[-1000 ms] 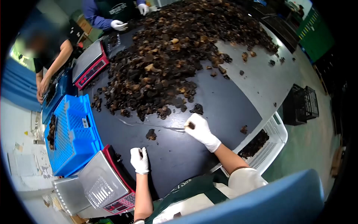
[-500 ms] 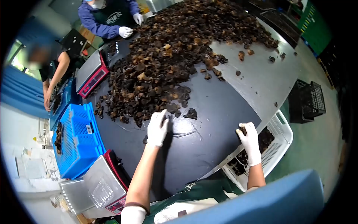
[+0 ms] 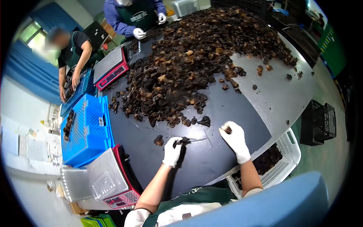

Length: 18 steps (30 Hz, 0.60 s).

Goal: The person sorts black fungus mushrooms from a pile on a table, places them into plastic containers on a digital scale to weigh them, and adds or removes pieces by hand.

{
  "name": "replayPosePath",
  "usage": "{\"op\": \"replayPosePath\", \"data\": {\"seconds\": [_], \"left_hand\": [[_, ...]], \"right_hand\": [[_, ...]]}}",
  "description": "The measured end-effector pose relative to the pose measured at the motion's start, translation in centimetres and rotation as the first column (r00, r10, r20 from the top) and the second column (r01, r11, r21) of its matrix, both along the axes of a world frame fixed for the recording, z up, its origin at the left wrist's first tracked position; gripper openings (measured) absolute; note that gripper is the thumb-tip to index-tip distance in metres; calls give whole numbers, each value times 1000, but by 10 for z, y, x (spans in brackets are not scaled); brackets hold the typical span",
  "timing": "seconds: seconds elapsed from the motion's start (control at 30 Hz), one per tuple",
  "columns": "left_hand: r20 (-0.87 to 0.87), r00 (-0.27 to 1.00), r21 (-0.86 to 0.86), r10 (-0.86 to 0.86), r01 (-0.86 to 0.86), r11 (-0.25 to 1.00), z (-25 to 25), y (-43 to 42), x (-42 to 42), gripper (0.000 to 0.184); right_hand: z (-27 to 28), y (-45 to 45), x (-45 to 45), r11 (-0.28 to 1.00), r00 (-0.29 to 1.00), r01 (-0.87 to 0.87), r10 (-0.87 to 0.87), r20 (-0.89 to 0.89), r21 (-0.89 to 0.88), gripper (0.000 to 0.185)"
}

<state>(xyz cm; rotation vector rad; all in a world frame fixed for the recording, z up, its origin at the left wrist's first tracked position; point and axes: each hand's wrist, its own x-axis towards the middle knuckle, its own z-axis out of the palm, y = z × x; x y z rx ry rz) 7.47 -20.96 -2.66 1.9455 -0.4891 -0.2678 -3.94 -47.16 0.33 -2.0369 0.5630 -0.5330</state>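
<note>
My left hand (image 3: 172, 153), in a white glove, is closed on a dark mushroom piece (image 3: 184, 140) over the dark tabletop. Just right of those fingertips is a thin, shiny, tool-like thing (image 3: 197, 139); its kind is unclear, as is whether I touch it. My right hand (image 3: 235, 140), also gloved, hovers above the table with its fingers curled in a pinch; what lies inside them is hidden. One loose mushroom piece (image 3: 159, 140) rests left of my left hand, another dark piece (image 3: 204, 121) beyond my hands. Ahead spreads a large heap of brown-black mushroom pieces (image 3: 170, 75).
A white basket (image 3: 293, 153) with dark pieces stands at the table's right edge, black crates (image 3: 318, 123) beyond it. On the left are a blue crate (image 3: 87, 130) and two red-framed scales (image 3: 109, 70). Two co-workers (image 3: 141, 19) stand at the far left side.
My right hand has come from above the white basket to over the table. My left hand has drawn back from the heap's edge, now with a dark piece. The view has shifted.
</note>
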Motion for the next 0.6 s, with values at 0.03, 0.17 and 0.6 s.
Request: {"op": "replayPosePath", "data": {"seconds": [0.03, 0.17, 0.6], "left_hand": [[-127, 992, -68, -1, -8, 998, 6, 8, -10, 18], [-626, 779, -200, 11, -175, 964, 39, 45, -32, 18], [-257, 899, -62, 355, -382, 922, 149, 220, -97, 15]], "right_hand": [[6, 8, 23, 993, 997, -50, 55, 51, -107, 15], [1, 45, 92, 781, 939, -341, 263, -221, -524, 23], [14, 134, 126, 877, 895, -429, 446, 34, -217, 16]]}}
